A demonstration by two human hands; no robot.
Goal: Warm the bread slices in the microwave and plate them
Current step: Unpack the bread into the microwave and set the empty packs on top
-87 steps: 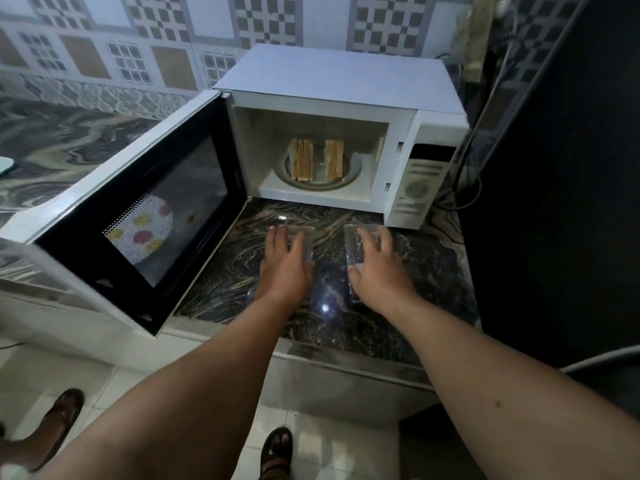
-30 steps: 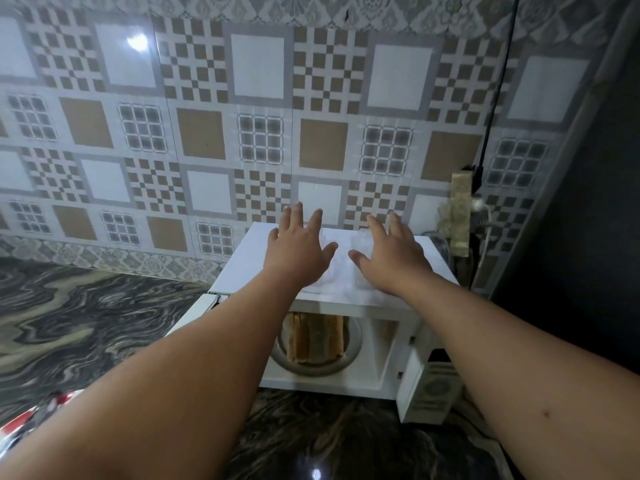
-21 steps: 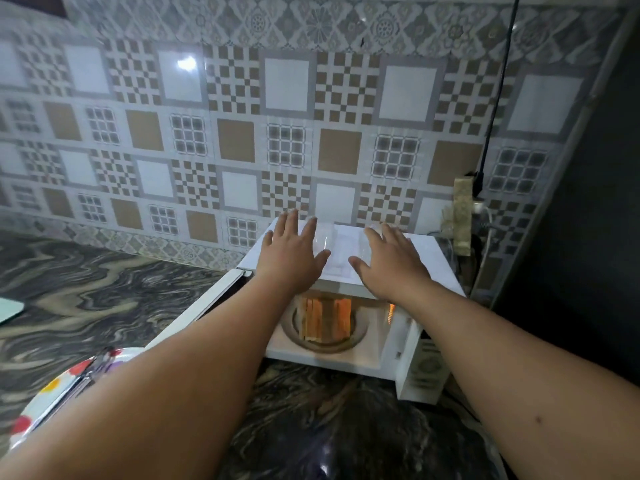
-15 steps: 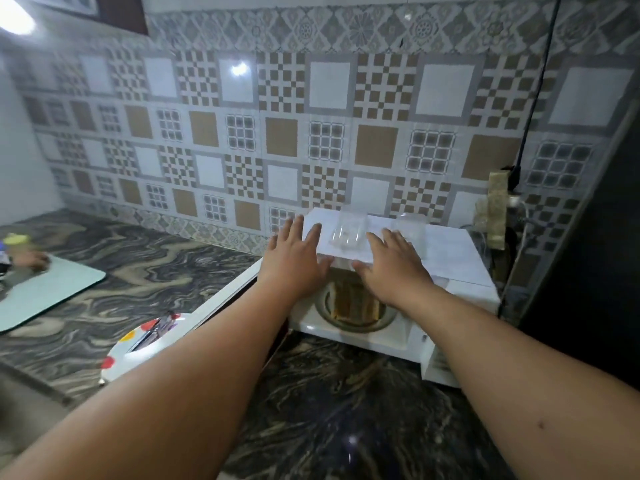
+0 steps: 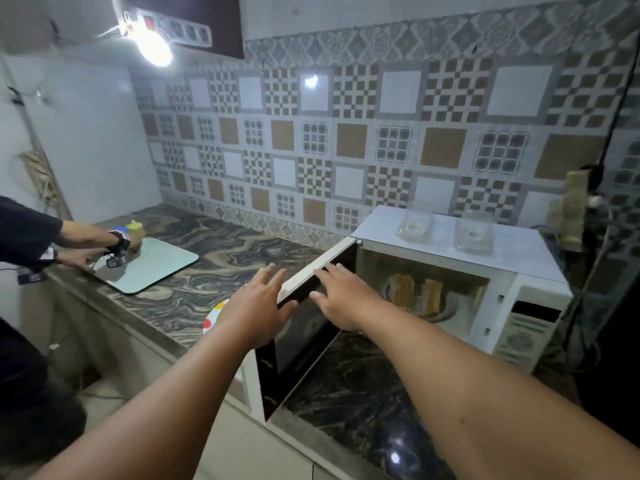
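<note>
Left hand and right hand: fingers straight and apart, holding nothing, hovering either side of the open microwave door. Bread slices stand inside the microwave, beyond the right fingers. Two clear containers sit on top.

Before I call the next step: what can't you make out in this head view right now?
- Plate: mostly hidden behind the left hand and the open microwave door.
- Bread slices: dim inside the microwave; count unclear.
- Control panel: markings too small to read.
- Right hand: contact with the door's top edge unclear.
</note>
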